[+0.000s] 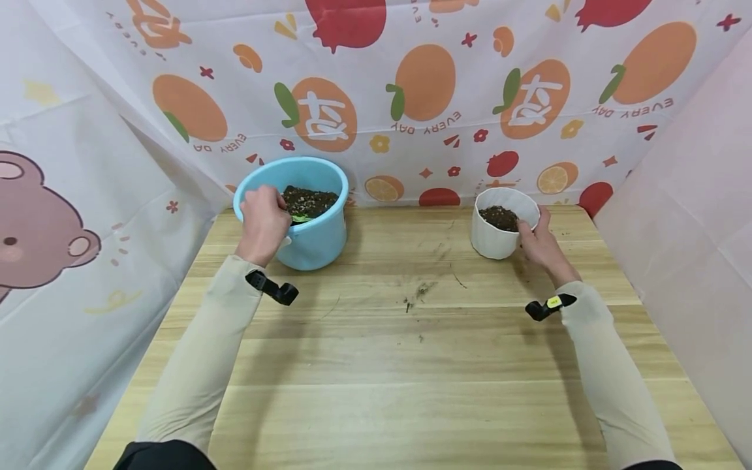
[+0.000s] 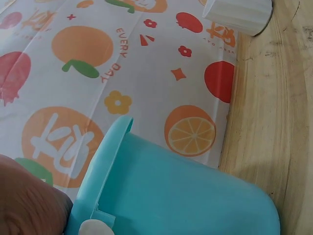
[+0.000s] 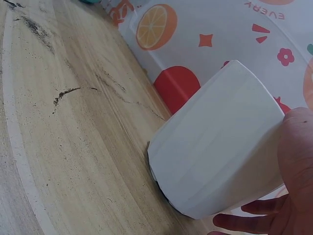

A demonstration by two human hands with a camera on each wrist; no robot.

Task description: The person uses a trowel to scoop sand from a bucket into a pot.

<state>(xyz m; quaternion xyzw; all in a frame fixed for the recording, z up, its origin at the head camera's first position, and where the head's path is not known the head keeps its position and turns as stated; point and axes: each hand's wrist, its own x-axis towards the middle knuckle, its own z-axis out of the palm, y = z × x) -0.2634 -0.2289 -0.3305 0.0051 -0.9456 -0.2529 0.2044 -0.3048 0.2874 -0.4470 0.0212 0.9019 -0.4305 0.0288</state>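
While your right hand (image 1: 542, 245) grips the white pot (image 1: 492, 238) near the bench (image 1: 411, 365)'s far right corner, your left hand (image 1: 264, 222), its hold hidden, is well leftward at the blue bucket (image 1: 314, 247)'s rim.

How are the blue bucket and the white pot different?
The blue bucket is bigger; the white pot is smaller.
The bucket is light blue, while the pot is plain white.
A bright green thing shows in the bucket; none shows in the pot.
The left hand is at the bucket's rim, while the right hand holds the pot's side.
Both have dark soil inside.
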